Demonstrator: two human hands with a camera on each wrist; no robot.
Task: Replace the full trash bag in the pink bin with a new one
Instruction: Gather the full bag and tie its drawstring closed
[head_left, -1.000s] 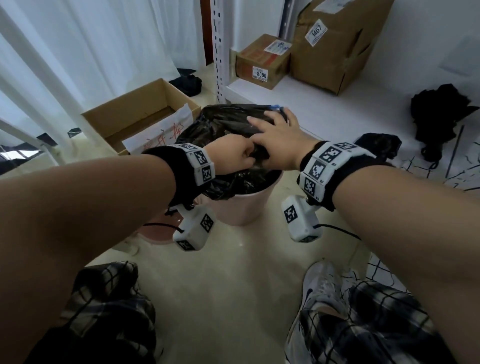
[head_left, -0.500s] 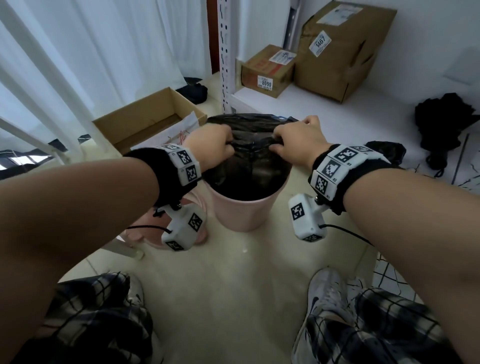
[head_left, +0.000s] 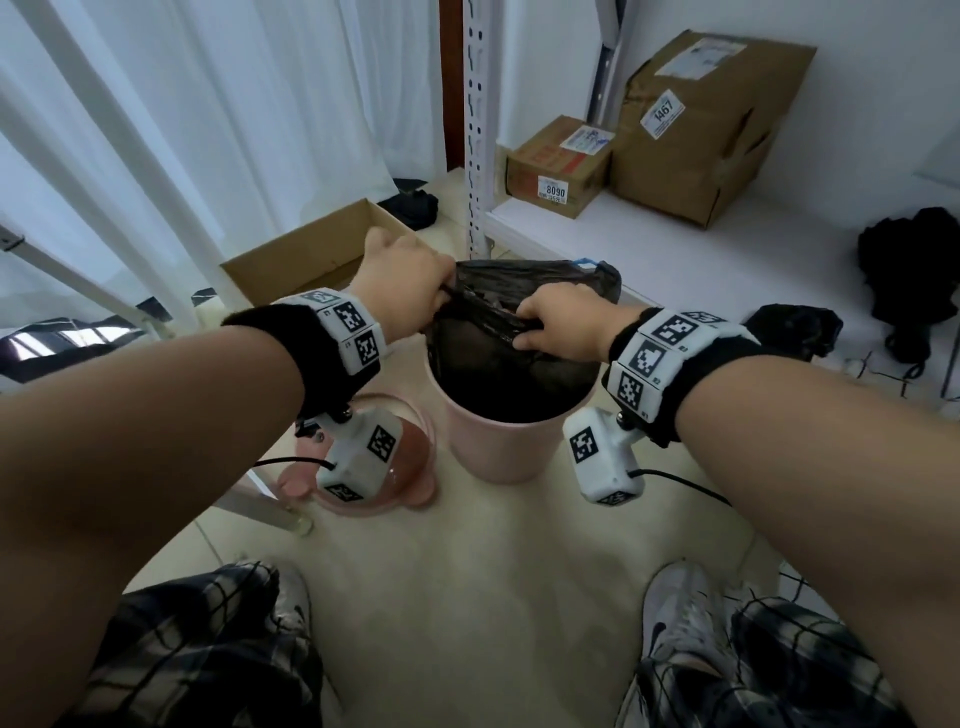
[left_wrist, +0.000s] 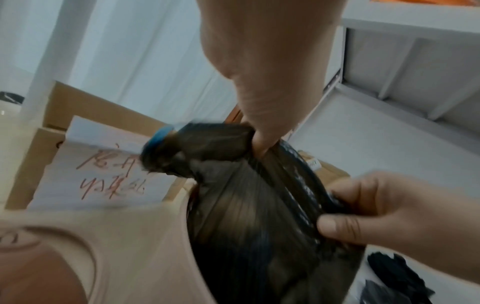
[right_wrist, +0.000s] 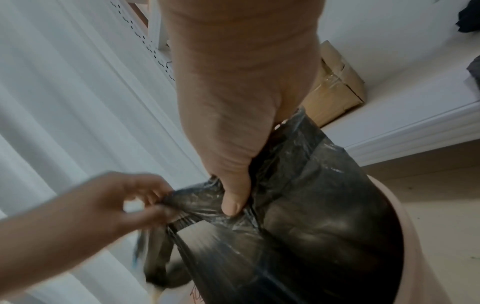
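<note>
We stand over the pink bin (head_left: 493, 447), which sits on the floor (head_left: 467, 597) just in front of the white shelf (head_left: 701, 249). The black trash bag (head_left: 519, 364) is inside the bin, its top pulled up above the rim. Our left hand (head_left: 402, 283) has its fingers curled around a bunched strip of the bag's upper edge on the left side, and our right hand (head_left: 558, 325) pinches the same gathered edge on the right, thumb pressed over the folded plastic. Between the two hands the plastic is drawn taut. A blue drawstring (left_wrist: 158, 136) pokes out of the hem near the left hand's grip; another bit of blue shows at the far edge of the bag.

Beside the bin's left side a pink lid (head_left: 363, 457) lies on the floor. Behind it sits an open cardboard box (head_left: 306, 254) with a handwritten sheet of paper (left_wrist: 103, 164) inside. Two sealed cardboard parcels (head_left: 696, 119) stand at the shelf's back edge, and dark cloth lies toward its right end.
</note>
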